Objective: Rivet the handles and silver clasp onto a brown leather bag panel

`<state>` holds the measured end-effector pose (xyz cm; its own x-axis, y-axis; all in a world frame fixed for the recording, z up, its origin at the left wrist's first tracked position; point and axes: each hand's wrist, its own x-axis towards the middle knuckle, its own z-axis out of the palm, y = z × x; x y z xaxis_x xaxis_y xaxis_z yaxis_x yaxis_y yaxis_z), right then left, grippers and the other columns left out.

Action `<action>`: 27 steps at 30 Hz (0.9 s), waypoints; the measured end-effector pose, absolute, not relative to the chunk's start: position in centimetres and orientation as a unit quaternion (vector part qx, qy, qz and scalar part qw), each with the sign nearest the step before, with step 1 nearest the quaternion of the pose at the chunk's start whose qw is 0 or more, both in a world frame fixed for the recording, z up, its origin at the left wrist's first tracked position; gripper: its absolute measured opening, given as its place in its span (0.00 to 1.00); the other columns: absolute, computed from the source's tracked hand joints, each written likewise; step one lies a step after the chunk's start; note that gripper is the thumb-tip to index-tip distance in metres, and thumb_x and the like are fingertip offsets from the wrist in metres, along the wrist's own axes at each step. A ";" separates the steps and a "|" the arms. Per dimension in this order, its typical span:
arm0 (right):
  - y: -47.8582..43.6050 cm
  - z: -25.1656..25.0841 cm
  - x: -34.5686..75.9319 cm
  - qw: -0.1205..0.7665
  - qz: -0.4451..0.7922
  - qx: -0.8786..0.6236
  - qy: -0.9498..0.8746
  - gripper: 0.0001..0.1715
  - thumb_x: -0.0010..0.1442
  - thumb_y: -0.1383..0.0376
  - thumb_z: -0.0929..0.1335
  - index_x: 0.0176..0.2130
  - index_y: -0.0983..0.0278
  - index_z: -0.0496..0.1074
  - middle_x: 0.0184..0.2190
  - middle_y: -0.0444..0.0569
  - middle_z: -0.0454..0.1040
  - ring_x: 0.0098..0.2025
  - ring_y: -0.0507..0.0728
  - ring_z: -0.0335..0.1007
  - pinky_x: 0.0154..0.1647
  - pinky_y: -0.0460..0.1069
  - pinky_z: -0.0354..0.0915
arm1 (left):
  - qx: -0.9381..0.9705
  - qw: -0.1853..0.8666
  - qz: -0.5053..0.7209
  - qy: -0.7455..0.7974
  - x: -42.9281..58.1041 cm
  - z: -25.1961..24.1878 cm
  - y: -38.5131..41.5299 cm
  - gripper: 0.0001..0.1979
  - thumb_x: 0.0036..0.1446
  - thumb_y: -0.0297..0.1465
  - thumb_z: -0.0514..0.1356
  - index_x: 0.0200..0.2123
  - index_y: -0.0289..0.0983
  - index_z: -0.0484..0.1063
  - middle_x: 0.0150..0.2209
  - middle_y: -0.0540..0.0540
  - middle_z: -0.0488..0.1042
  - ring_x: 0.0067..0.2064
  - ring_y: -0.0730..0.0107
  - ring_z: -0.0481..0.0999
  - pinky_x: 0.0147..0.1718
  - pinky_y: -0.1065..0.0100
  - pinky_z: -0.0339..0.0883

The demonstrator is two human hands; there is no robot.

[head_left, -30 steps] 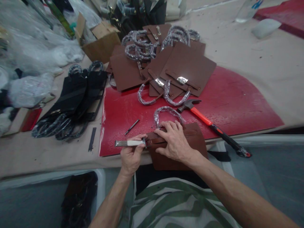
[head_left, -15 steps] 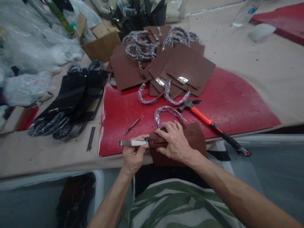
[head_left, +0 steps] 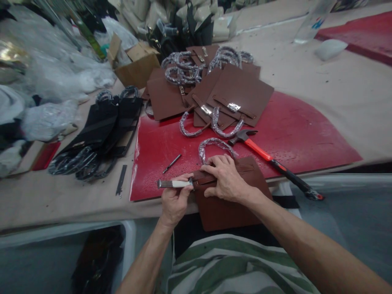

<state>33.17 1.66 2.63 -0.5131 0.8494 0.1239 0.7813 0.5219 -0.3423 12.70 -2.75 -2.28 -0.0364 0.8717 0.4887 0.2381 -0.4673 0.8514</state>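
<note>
My left hand [head_left: 175,202] pinches a flat metal-ended tool with a white middle section [head_left: 180,184]. Its inner end meets the left edge of a brown leather bag panel [head_left: 232,212], by the strap. My right hand [head_left: 226,179] grips that panel from above, fingers bent over the narrow strap and thumb lower down. A plastic-wrapped handle [head_left: 214,143] loops out beyond the panel's far edge. On the red board lies a claw hammer [head_left: 260,149] with an orange and black grip, to the right. A thin metal rod [head_left: 172,163] lies to the left.
Brown panels [head_left: 241,92] with wrapped handles are heaped on the far part of the red board [head_left: 312,134]. Black bag pieces [head_left: 98,122] lie left, near a cardboard box [head_left: 137,69]. A clear bottle [head_left: 309,28] stands far right. Bins [head_left: 130,245] sit below the table edge.
The brown panel's near edge has swung lower toward my body, showing more of its face. Both hands keep their hold almost unchanged. The view has shifted slightly.
</note>
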 end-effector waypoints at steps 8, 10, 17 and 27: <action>1.5 2.6 33.4 0.143 0.115 -0.465 -0.866 0.45 0.41 0.51 0.82 0.55 0.59 0.71 0.50 0.52 0.65 0.52 0.65 0.57 0.63 0.63 0.49 | 0.629 0.281 0.572 0.445 12.7 -2.9 -2.8 0.05 0.65 0.32 0.61 0.42 0.37 0.72 0.46 0.43 0.78 0.49 0.62 0.79 0.53 0.61 0.74; 1.3 2.5 33.3 0.147 0.110 -0.470 -0.863 0.45 0.41 0.51 0.82 0.55 0.59 0.71 0.50 0.52 0.65 0.52 0.65 0.58 0.64 0.65 0.48 | 0.624 0.283 0.575 0.448 12.7 -3.0 -2.7 0.05 0.65 0.32 0.61 0.43 0.37 0.72 0.46 0.43 0.78 0.49 0.63 0.79 0.52 0.61 0.74; 0.6 2.4 33.1 0.152 0.103 -0.476 -0.860 0.45 0.41 0.52 0.83 0.55 0.59 0.71 0.51 0.53 0.65 0.54 0.65 0.58 0.67 0.66 0.44 | 0.632 0.261 0.573 0.451 12.8 -2.7 -2.9 0.06 0.65 0.32 0.61 0.42 0.36 0.72 0.46 0.42 0.78 0.49 0.61 0.79 0.51 0.60 0.75; 0.1 1.9 34.5 0.244 0.076 -0.427 -0.867 0.34 0.46 0.62 0.78 0.53 0.58 0.71 0.47 0.53 0.68 0.48 0.65 0.62 0.55 0.63 0.58 | 0.616 0.293 0.544 0.488 13.6 -1.7 -3.3 0.12 0.66 0.39 0.57 0.44 0.37 0.74 0.44 0.40 0.77 0.47 0.60 0.77 0.49 0.58 0.74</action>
